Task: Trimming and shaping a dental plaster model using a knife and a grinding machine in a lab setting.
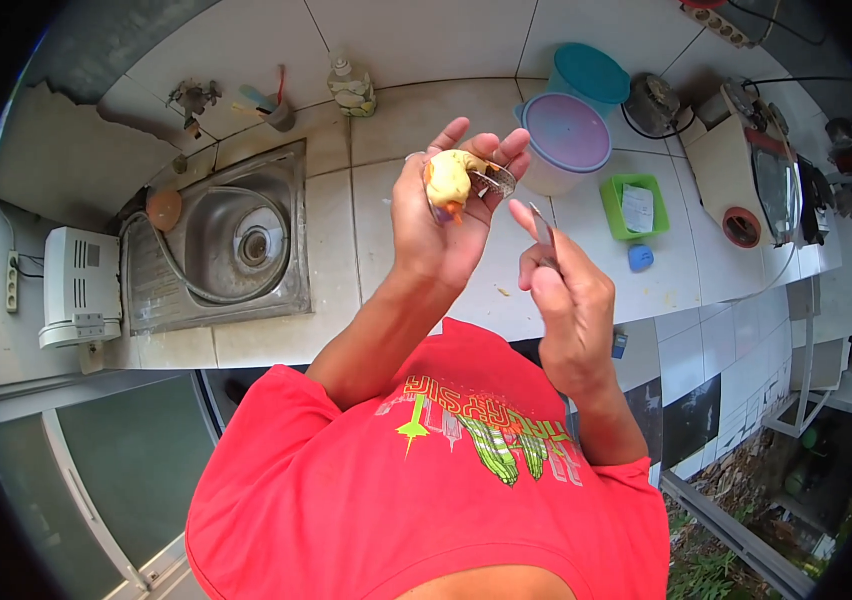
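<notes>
My left hand is raised over the counter, palm up with its fingers bent upward. It cradles a pale yellow, lumpy, curved piece with an orange and purple bit at its lower end; I cannot make out its kind. Against the fingers, beside that piece, sits a small round metal mesh. Just to the right, my right hand is closed round a thin metal tool that looks like a small knife blade, its tip pointing up toward the left hand. Tool and yellow piece are apart.
A steel sink with a hose is at left, near a soap bottle. Behind my hands stand a purple-lidded tub and a teal-lidded tub. At right are a green basket, a blue object and a cream appliance.
</notes>
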`<state>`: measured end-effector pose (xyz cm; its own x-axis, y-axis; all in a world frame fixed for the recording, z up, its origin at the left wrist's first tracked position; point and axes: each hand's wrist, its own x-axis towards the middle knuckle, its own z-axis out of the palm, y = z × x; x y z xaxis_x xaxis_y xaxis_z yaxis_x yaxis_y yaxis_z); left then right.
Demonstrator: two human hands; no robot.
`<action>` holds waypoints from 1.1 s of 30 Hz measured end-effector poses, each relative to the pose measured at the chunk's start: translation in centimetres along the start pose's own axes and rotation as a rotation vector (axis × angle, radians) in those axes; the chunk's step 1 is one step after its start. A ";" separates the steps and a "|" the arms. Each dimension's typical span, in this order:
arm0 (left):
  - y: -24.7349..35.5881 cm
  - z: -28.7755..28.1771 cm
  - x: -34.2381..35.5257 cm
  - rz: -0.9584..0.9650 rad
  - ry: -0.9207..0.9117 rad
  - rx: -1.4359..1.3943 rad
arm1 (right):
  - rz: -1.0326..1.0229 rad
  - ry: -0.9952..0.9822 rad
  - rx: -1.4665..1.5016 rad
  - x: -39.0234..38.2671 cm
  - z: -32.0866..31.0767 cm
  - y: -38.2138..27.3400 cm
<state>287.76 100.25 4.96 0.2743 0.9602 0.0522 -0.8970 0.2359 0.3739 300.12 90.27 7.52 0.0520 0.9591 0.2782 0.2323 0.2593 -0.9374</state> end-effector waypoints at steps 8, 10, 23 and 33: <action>1.4 1.3 -1.1 -0.399 0.067 -0.291 | 0.063 -0.144 -0.255 0.7 -3.6 -3.0; 1.5 0.8 -0.9 -0.414 -0.019 -0.291 | -0.064 -0.178 -0.365 0.8 -3.8 -3.0; 2.2 1.3 -0.2 -0.379 -0.414 -0.132 | -0.231 -0.183 -0.681 1.1 -3.3 -4.9; 1.5 2.7 -1.8 -0.323 -0.061 -0.184 | -0.334 -0.096 -0.673 0.8 -3.2 -2.6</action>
<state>286.82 98.50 7.94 0.5685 0.8225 0.0158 -0.8065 0.5534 0.2082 302.65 90.01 10.81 -0.2030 0.8555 0.4764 0.7654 0.4421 -0.4677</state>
